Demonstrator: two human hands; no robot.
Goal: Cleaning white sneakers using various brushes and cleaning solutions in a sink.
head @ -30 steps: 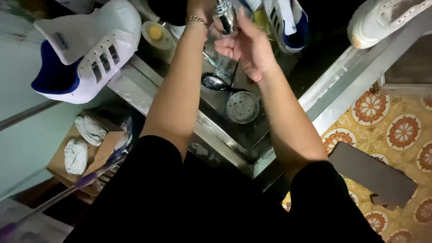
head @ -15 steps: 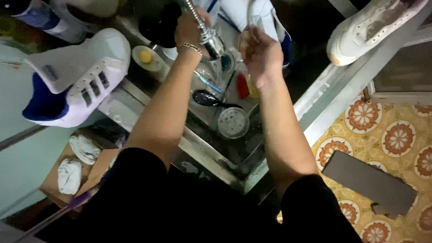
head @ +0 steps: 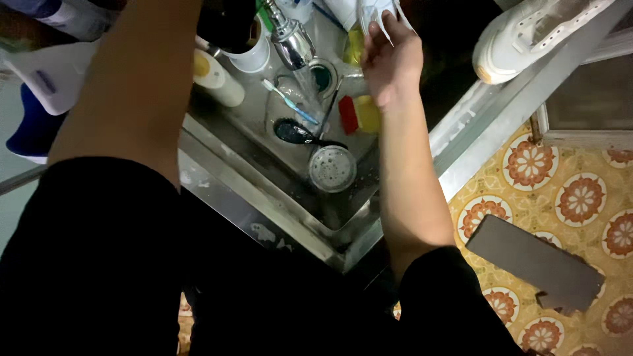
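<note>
Steel runs all around below my arms: the sink [head: 264, 198] sits directly beneath them, its round drain strainer [head: 332, 169] nearest to me, between the two forearms. A little further out, left of my right wrist, lie a red sponge [head: 347, 115] and a yellow sponge [head: 368, 113] touching each other, with a dark-headed brush [head: 295, 131] and a blue toothbrush [head: 286, 101] further left again. The chrome tap [head: 290, 38] stands beyond those, between my arms, with what looks like a thin stream falling from it.

My right hand [head: 390, 60] is raised at the far edge of the basin, fingers curled over the lower edge of a white shoe [head: 376, 12] that is cut off by the frame; it holds that shoe from underneath. The shoe lies straight ahead of this hand, and its long axis I cannot tell, since so little shows. My left hand is out of view above the frame, so I cannot tell whether it grips anything; only the forearm shows, near a pale bottle [head: 216, 78] and a white cup [head: 254, 58]. The right hand is clearly the nearer one to the shoe. Another white sneaker [head: 527, 36] rests well off to the right.
</note>
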